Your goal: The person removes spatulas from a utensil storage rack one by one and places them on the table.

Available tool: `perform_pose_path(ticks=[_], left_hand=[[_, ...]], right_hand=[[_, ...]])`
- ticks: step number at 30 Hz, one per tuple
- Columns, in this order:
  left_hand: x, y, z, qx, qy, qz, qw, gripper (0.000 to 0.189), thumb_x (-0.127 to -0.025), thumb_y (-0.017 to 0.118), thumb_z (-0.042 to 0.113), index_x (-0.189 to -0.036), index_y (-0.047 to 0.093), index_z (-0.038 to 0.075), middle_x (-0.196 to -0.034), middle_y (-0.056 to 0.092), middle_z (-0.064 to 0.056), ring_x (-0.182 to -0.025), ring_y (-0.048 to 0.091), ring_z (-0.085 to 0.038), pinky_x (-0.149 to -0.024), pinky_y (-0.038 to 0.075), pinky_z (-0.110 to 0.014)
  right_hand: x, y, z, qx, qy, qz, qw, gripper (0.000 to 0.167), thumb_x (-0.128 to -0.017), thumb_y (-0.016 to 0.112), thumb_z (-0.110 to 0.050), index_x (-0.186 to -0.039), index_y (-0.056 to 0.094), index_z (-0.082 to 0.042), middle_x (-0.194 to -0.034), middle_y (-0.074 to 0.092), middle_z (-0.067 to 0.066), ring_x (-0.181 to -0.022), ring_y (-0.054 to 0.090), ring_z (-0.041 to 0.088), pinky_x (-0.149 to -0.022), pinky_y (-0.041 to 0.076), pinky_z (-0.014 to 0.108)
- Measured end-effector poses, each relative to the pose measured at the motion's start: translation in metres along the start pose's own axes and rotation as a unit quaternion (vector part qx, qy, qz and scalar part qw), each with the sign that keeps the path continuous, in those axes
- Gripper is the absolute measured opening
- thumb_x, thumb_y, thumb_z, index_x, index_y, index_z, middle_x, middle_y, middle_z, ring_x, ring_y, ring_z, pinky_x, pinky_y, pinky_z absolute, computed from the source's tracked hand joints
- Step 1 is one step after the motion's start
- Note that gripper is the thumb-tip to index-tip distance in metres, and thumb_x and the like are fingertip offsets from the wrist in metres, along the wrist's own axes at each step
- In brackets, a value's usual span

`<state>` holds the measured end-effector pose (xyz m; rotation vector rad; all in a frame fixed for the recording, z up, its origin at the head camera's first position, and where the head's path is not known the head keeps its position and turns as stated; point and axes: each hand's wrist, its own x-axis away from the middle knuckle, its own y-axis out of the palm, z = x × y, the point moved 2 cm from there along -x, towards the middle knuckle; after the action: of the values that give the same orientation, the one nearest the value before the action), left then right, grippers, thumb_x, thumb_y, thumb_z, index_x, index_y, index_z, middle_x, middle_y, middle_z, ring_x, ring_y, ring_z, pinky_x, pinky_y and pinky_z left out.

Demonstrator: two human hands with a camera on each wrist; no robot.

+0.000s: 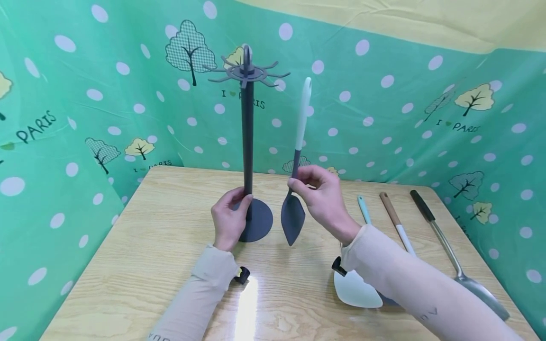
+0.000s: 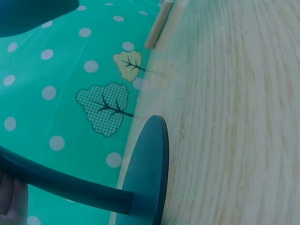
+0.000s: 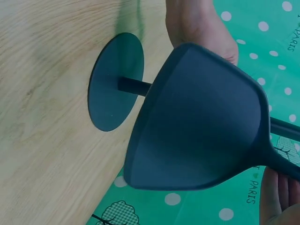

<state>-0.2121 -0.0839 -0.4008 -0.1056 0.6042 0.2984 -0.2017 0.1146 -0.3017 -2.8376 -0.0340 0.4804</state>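
Observation:
A dark utensil stand [image 1: 247, 132] with a ring of hooks on top rises from a round base on the wooden table. My left hand [image 1: 230, 215] grips its pole low down, just above the base [image 2: 147, 173]. To the right of the pole, my right hand [image 1: 322, 194] pinches a spatula [image 1: 293, 220] by its neck. The spatula is held upright above the table, dark blade down and pale handle up. In the right wrist view the broad blade [image 3: 201, 122] covers part of the pole and of the left hand.
On the right of the table lie a mint turner [image 1: 356, 290], a utensil with a brown and white handle [image 1: 390, 208], and a metal spatula [image 1: 445, 244] with a black grip. My right forearm partly hides them. A polka-dot cloth [image 1: 362, 94] hangs behind the table.

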Motion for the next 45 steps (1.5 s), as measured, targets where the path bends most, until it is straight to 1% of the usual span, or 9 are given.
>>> perform_pose_path(ticks=[3, 5, 10, 17, 22, 24, 31, 38, 45], left_hand=[[0.0, 0.0, 0.0, 0.001, -0.004, -0.001, 1.0, 0.02, -0.084, 0.07, -0.002, -0.104, 0.068, -0.007, -0.094, 0.069, -0.02, -0.087, 0.067, -0.032, -0.082, 0.053, -0.047], [0.0, 0.0, 0.0, 0.002, -0.007, -0.002, 1.0, 0.02, -0.084, 0.07, -0.001, -0.104, 0.068, -0.006, -0.094, 0.069, -0.019, -0.087, 0.067, -0.031, -0.082, 0.053, -0.047], [0.0, 0.0, -0.001, 0.005, -0.01, -0.005, 0.9999, 0.021, -0.084, 0.07, 0.0, -0.104, 0.068, -0.006, -0.094, 0.069, -0.019, -0.087, 0.067, -0.029, -0.082, 0.054, -0.043], [0.0, 0.0, -0.001, 0.005, -0.008, -0.006, 0.9999, 0.02, -0.085, 0.07, -0.001, -0.104, 0.068, -0.006, -0.093, 0.069, -0.02, -0.086, 0.067, -0.031, -0.081, 0.053, -0.048], [0.0, -0.001, 0.0, 0.004, -0.011, -0.006, 0.9999, 0.02, -0.085, 0.07, -0.001, -0.104, 0.068, -0.006, -0.093, 0.069, -0.019, -0.086, 0.067, -0.03, -0.081, 0.054, -0.046], [-0.001, -0.001, 0.0, 0.005, -0.012, -0.005, 0.9999, 0.02, -0.085, 0.07, -0.001, -0.104, 0.068, -0.006, -0.093, 0.069, -0.019, -0.086, 0.067, -0.03, -0.081, 0.054, -0.046], [-0.001, 0.0, 0.001, 0.0, -0.012, -0.003, 0.9999, 0.02, -0.084, 0.07, -0.001, -0.103, 0.068, -0.006, -0.092, 0.069, -0.019, -0.085, 0.067, -0.029, -0.08, 0.054, -0.046], [0.0, 0.001, 0.0, -0.012, -0.013, 0.001, 0.9999, 0.02, -0.084, 0.07, -0.002, -0.104, 0.068, -0.006, -0.093, 0.069, -0.018, -0.085, 0.066, -0.03, -0.08, 0.054, -0.046], [0.0, 0.001, -0.002, -0.007, -0.021, 0.0, 0.9998, 0.021, -0.084, 0.071, -0.001, -0.104, 0.069, -0.005, -0.093, 0.069, -0.017, -0.086, 0.067, -0.028, -0.081, 0.054, -0.046]], right_hand=[[0.002, -0.003, 0.003, 0.015, 0.006, 0.006, 0.9998, 0.014, -0.087, 0.069, -0.009, -0.1, 0.068, -0.002, -0.093, 0.065, 0.01, -0.084, 0.064, 0.02, -0.082, 0.054, 0.03], [0.004, -0.005, 0.004, 0.015, 0.015, 0.007, 0.9997, 0.014, -0.087, 0.07, -0.01, -0.099, 0.068, -0.004, -0.092, 0.065, 0.01, -0.082, 0.065, 0.021, -0.08, 0.056, 0.031], [0.007, -0.009, 0.01, 0.0, 0.045, 0.004, 0.999, 0.014, -0.087, 0.07, -0.009, -0.099, 0.067, -0.002, -0.092, 0.063, 0.014, -0.08, 0.065, 0.025, -0.074, 0.058, 0.033], [0.01, -0.015, 0.019, 0.006, 0.061, -0.005, 0.9981, 0.015, -0.087, 0.07, -0.01, -0.098, 0.066, 0.0, -0.091, 0.062, 0.016, -0.08, 0.064, 0.028, -0.071, 0.058, 0.034], [0.014, -0.02, 0.023, 0.013, 0.077, -0.011, 0.9969, 0.016, -0.088, 0.069, -0.011, -0.1, 0.066, 0.0, -0.093, 0.062, 0.017, -0.081, 0.064, 0.03, -0.071, 0.058, 0.034], [0.016, -0.022, 0.025, 0.02, 0.089, -0.014, 0.9957, 0.017, -0.088, 0.069, -0.012, -0.101, 0.066, -0.001, -0.093, 0.062, 0.017, -0.082, 0.064, 0.029, -0.071, 0.058, 0.034], [0.02, -0.027, 0.03, 0.043, 0.124, -0.033, 0.9908, 0.017, -0.088, 0.069, -0.014, -0.098, 0.065, -0.001, -0.092, 0.063, 0.017, -0.081, 0.066, 0.028, -0.069, 0.058, 0.034], [0.023, -0.029, 0.036, 0.045, 0.167, -0.048, 0.9837, 0.018, -0.089, 0.068, -0.014, -0.099, 0.063, 0.0, -0.092, 0.061, 0.017, -0.08, 0.066, 0.028, -0.069, 0.058, 0.035], [0.026, -0.033, 0.046, 0.034, 0.204, -0.069, 0.9759, 0.02, -0.09, 0.068, -0.013, -0.1, 0.062, 0.002, -0.092, 0.059, 0.018, -0.082, 0.066, 0.028, -0.071, 0.058, 0.037]])
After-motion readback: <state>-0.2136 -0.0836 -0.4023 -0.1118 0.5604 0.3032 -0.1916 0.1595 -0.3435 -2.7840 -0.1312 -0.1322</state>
